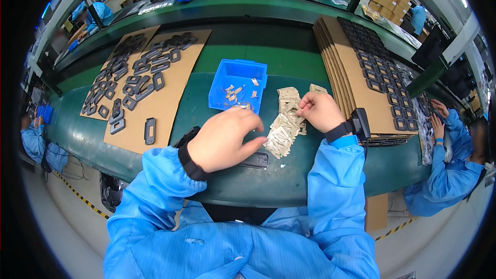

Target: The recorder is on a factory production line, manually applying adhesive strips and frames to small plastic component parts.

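My left hand [223, 139] hovers over the green table [289, 175] with fingers curled; I cannot tell if it pinches a small piece. Under its wrist lies a black rectangular frame [257, 160], partly hidden. My right hand [320, 111] rests on a pile of small beige flat pieces [283, 129], fingertips pinching one of them. Just beyond both hands stands a blue plastic bin [237, 83] holding a few beige scraps.
A cardboard sheet [165, 98] at left carries several black frames [149, 130]. A stack of cardboard sheets [356, 82] with more black frames lies at right. Other people in blue coats work at the far side, at left, and one person [449, 170] at right.
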The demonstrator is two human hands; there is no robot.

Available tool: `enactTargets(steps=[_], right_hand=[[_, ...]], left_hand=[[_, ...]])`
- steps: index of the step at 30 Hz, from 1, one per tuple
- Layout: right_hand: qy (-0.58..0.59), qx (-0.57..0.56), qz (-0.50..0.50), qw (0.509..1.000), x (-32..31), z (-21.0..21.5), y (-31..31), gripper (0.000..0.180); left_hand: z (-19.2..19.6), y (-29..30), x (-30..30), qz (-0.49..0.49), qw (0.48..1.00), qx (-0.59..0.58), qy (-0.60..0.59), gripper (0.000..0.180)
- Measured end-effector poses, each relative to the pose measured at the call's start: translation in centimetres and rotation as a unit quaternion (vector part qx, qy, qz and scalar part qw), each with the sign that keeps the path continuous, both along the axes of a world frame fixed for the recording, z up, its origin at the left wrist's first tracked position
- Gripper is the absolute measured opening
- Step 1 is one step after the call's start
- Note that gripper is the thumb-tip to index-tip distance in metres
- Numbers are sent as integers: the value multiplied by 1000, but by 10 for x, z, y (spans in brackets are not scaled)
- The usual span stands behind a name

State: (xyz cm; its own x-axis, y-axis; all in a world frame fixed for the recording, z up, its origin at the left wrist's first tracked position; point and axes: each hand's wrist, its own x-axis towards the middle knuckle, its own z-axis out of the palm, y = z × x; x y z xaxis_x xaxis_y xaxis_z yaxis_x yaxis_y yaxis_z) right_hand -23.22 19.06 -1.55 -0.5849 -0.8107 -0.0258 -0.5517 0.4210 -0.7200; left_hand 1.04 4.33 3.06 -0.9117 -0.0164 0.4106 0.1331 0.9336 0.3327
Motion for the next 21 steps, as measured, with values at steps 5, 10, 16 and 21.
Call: enactTargets(steps=[5,10,16,21], right_hand=[[-13,-31,13,999,1,8,3,9],[107,-26,-31,993,4,5,4,12],[-186,-178,-3,966,22,17,3,8],[-266,-245,124,924,87,7,-16,14]], left_hand=[[-9,-15,-20,19,944,321,-74,11],[-35,-28,-18,7,933,361,-1,6],[-43,-25,-19,-17,923,366,118,12],[-38,-21,-16,33,882,470,31,20]])
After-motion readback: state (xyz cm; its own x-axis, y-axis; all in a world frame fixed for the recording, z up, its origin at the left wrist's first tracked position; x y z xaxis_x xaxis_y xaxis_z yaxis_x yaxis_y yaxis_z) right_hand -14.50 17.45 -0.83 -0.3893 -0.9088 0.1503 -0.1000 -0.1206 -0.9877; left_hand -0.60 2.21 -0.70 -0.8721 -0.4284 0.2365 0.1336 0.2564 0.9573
